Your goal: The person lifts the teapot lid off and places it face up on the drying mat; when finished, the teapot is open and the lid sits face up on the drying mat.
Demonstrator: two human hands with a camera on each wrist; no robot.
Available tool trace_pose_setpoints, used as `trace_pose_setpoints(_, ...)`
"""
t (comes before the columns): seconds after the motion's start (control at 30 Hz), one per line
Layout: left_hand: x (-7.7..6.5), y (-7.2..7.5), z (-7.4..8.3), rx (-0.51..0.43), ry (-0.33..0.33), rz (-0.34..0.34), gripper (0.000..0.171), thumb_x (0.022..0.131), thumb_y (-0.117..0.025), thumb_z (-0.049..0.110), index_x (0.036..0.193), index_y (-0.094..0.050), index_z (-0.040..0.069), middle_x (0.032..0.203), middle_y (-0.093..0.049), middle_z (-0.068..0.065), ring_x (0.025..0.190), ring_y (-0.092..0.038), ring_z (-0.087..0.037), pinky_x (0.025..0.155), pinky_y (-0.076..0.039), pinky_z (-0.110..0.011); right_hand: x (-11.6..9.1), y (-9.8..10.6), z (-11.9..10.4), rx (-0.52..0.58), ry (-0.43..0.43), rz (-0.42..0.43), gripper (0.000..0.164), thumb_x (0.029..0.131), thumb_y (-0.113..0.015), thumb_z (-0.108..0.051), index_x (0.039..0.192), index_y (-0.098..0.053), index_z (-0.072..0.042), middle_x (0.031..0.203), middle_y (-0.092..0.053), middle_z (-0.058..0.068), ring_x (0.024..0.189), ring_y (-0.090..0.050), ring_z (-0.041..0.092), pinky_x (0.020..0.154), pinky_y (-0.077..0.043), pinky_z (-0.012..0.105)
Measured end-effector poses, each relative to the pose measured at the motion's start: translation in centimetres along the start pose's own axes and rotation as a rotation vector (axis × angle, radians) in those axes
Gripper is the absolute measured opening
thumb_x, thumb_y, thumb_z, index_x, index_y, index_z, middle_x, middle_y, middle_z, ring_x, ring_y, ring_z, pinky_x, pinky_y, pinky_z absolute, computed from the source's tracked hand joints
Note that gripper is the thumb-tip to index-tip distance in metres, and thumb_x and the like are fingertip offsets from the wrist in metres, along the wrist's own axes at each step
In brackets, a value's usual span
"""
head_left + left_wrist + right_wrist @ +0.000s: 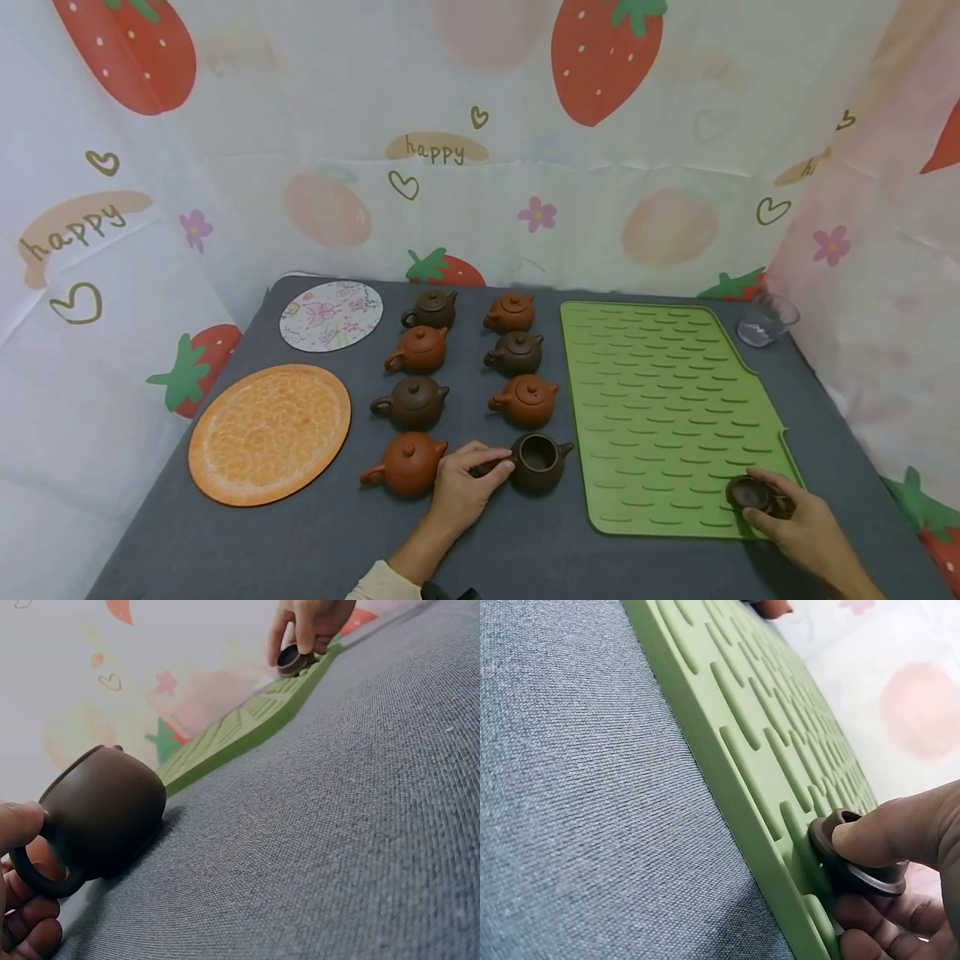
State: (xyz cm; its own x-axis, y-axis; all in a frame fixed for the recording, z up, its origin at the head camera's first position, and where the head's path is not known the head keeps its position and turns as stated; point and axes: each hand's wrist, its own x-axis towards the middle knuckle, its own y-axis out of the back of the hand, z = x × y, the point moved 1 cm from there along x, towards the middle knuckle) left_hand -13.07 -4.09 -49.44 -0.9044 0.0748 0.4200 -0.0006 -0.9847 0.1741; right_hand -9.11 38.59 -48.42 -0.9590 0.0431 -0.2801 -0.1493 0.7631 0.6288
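My left hand [461,490] pinches the handle of a dark brown teapot [537,481] at the front middle. The pot stands upright on the cloth with its mouth uncovered and its spout toward the mat; in the left wrist view, thumb and fingers meet at the handle of the teapot [109,814]. Over the near right corner of the green ridged mat [660,417], my right hand [806,525] holds a dark brown teapot lid [747,493], hollow side showing. Close up in the right wrist view, the thumb presses on the lid [866,879] right at the mat's ridges.
Two columns of lidded teapots, orange-brown [408,467] and dark brown [417,404], stand between the mat and two round mats: an orange one [270,433] and a patterned white one [330,315]. A glass cup [763,321] stands at the far right corner. Printed curtains surround the table.
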Motion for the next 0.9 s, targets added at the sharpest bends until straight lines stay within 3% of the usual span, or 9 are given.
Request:
trace_pose_setpoints(0.6,0.05,-0.01,-0.07,0.008,-0.01,0.0,0.015,0.079,-0.077,-0.003,0.094,-0.076,-0.002,0.079,-0.065,-0.01,0.067,-0.061,-0.022,0.06,-0.051,-0.033,0.17,-0.19,-0.17,-0.009,-0.009,-0.004,0.073,0.092,-0.067,-0.019,0.147,-0.028,0.008,0.112,-0.058,0.026,0.083,-0.059,0.025,0.059,-0.045,0.038)
trace_pose_setpoints(0.8,0.1,-0.04,0.04,0.001,-0.032,0.003,0.016,0.078,-0.077,-0.006,0.094,-0.075,-0.004,0.08,-0.066,-0.013,0.067,-0.062,-0.024,0.059,-0.052,-0.035,0.08,0.12,-0.18,-0.007,-0.038,-0.003,0.079,0.092,-0.068,-0.027,0.149,-0.024,0.005,0.114,-0.056,0.027,0.083,-0.057,0.025,0.06,-0.042,0.039)
trace_pose_setpoints(0.9,0.19,0.0,0.12,0.002,-0.042,0.007,0.018,0.077,-0.077,-0.008,0.094,-0.073,-0.006,0.081,-0.066,-0.015,0.068,-0.063,-0.025,0.06,-0.053,-0.035,-0.12,0.32,-0.14,-0.014,-0.035,-0.001,0.082,0.091,-0.068,-0.031,0.149,-0.024,0.006,0.119,-0.052,0.03,0.088,-0.059,0.029,0.065,-0.047,0.039)
